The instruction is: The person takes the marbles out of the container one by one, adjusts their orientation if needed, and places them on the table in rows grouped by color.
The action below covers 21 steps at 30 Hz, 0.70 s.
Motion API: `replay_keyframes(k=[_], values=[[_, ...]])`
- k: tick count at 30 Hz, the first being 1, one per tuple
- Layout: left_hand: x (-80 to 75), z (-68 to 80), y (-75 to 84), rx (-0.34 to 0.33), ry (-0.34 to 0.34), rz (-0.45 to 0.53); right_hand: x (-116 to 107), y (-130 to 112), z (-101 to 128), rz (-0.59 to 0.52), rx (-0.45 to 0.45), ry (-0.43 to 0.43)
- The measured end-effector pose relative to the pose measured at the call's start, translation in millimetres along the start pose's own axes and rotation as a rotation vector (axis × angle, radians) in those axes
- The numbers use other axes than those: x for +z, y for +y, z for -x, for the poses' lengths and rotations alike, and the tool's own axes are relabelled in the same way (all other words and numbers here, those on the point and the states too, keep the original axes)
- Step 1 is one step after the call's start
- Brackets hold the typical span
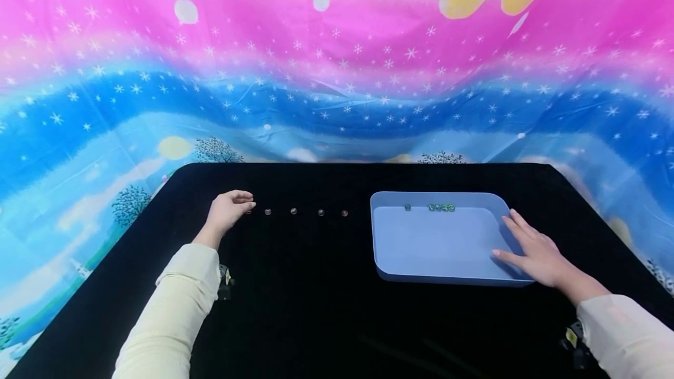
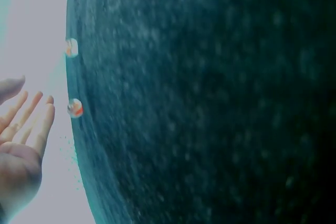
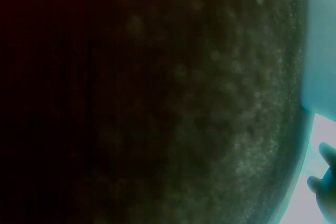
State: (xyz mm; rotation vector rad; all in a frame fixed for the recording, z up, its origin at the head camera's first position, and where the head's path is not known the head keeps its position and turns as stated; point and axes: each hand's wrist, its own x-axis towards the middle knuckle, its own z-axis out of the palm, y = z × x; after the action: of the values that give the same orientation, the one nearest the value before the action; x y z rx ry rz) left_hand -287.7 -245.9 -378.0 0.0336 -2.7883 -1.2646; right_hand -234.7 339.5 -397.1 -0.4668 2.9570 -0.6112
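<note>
The head view looks forward and down from above the near edge of the worktop (image 1: 326,309), taking in its whole black surface, both hands, the row of marbles (image 1: 293,211), the blue tray (image 1: 437,244) and the bright cloth (image 1: 337,75) hung behind the far edge.

The left wrist view sits very close to the worktop (image 2: 210,108) and is turned on its side, so the black surface fills most of the picture. It shares with the head view the left hand (image 2: 21,145) and three marbles (image 2: 75,108) of the row.

The right wrist view is as close, dark and blurred. It shares the worktop (image 3: 157,103), a pale blue patch, seemingly the tray (image 3: 320,35), and fingertips (image 3: 325,182) at the lower right.
</note>
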Motion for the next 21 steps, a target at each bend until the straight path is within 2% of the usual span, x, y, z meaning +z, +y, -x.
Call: replay_keyframes(k=[8,15,21], values=[[6.8,-0.9,13.0,0.012,-0.065,0.062,-0.2,-0.8,-0.4,0.004,-0.005,0.000],[17.5,-3.4,31.9,0.052,-0.076,0.110,-0.1,-2.7,2.4,0.013,-0.010,0.010],[28.5,-4.3,47.5,0.069,-0.127,0.177,0.1,-2.8,2.2,0.014,-0.007,0.009]])
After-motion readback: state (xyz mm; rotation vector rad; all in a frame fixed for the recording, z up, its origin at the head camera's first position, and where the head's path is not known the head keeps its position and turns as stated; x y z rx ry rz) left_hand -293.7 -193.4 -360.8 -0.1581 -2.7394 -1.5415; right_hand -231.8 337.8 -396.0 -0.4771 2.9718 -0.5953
